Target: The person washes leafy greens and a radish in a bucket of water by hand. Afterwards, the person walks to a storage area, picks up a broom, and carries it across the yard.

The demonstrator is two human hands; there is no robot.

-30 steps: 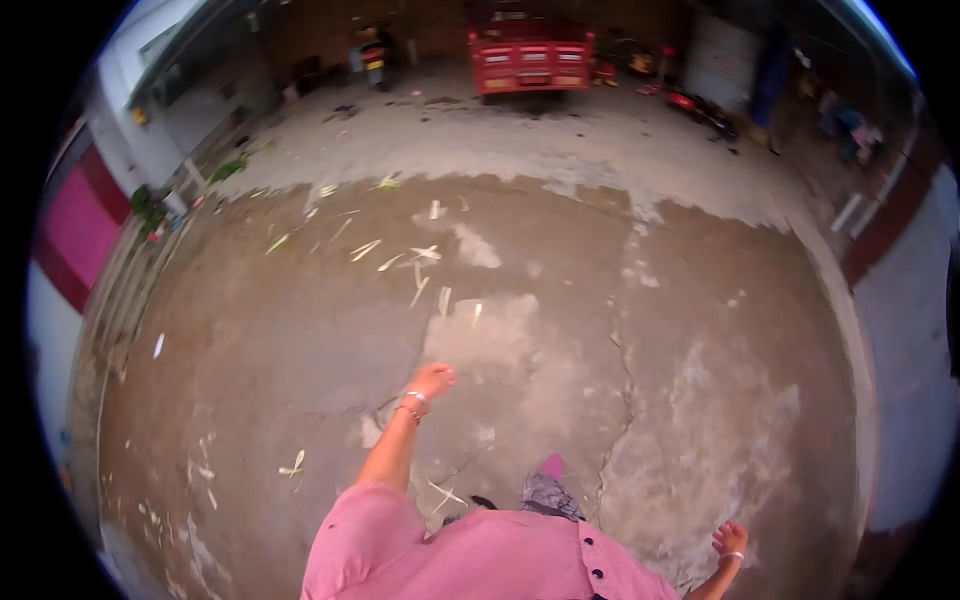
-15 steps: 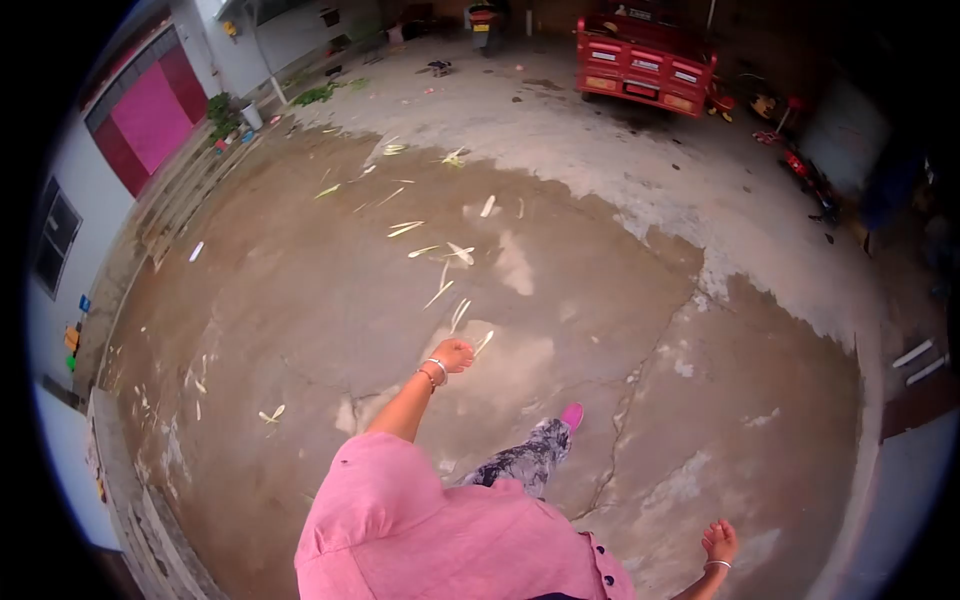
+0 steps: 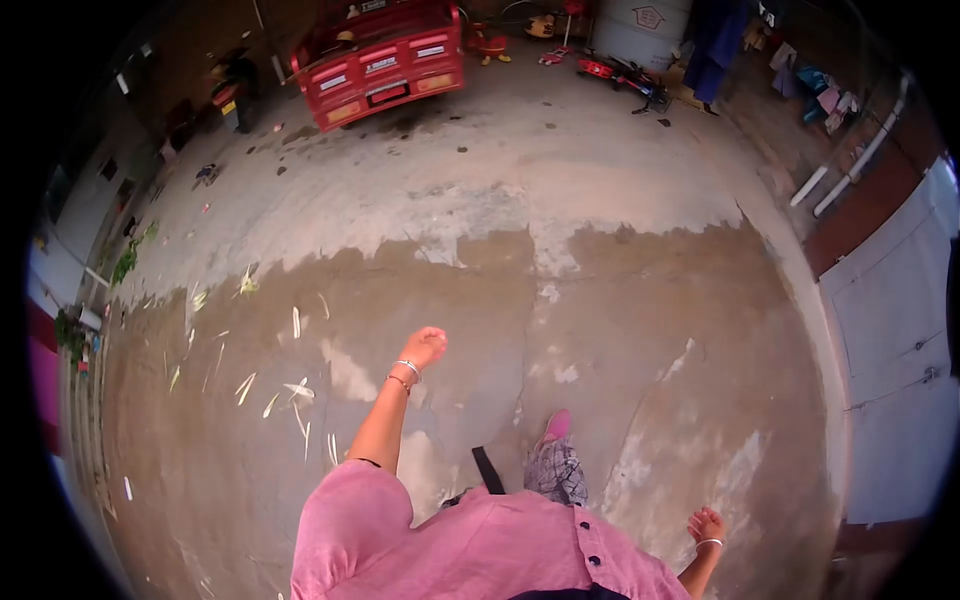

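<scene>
My left hand (image 3: 425, 346) is stretched forward over the wet concrete, its fingers curled in and nothing visible in them. Bracelets circle that wrist. Low on the right, my right hand (image 3: 707, 525) hangs beside my body with its fingers curled; I see nothing held there, and a bangle (image 3: 709, 543) is on the wrist. Pale leaf strips (image 3: 299, 389) lie scattered on the ground to the left of my left hand, apart from it. A pink shoe (image 3: 557, 425) shows below and right of the left hand. A black strap (image 3: 488, 470) sticks out in front of my pink shirt (image 3: 470, 555).
A red cargo tricycle (image 3: 385, 75) stands at the back. Farther right are a fallen red bike (image 3: 620, 75) and a large grey tank (image 3: 640, 32). White pipes (image 3: 865, 160) and a grey metal door (image 3: 890, 350) line the right side. Damp concrete (image 3: 650, 330) meets drier concrete beyond.
The view has swung right, so the tricycle and leaf strips sit farther left. The grey tank and door have come into view. Both hands remain curled. The black strap now stands out.
</scene>
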